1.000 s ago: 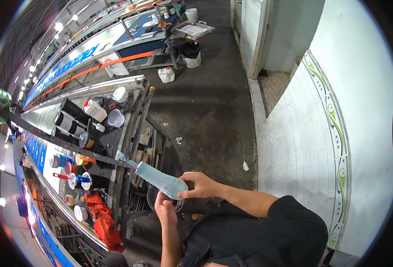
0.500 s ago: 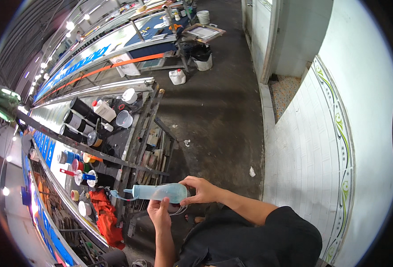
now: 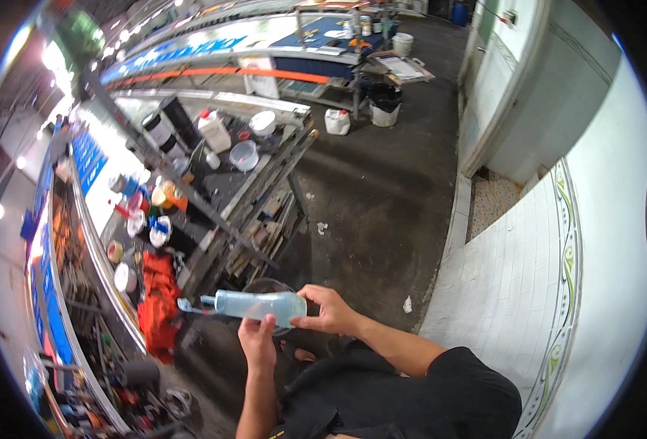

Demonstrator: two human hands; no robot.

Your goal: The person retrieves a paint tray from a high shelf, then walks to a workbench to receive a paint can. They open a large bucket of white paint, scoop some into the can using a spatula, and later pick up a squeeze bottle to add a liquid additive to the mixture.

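Observation:
A pale blue plastic bottle [image 3: 254,304] with a narrow nozzle lies almost level, its nozzle pointing left. My right hand [image 3: 329,310] grips its base end. Just below the bottle's middle, my left hand [image 3: 256,340] holds a round clear container [image 3: 265,287] whose dark rim shows behind the bottle. Both hands are over the dark concrete floor, close to my body.
A metal rack [image 3: 261,201] with tubs, jugs and paint cans [image 3: 214,133] stands to the left. A red cloth [image 3: 159,296] hangs low on it. A white jug [image 3: 336,121] and bucket [image 3: 386,113] stand farther off. A white tiled wall [image 3: 528,278] runs on the right.
The bottle has tipped from nozzle-up-left to nearly level. The view has swung, so the rack now appears larger and nearer.

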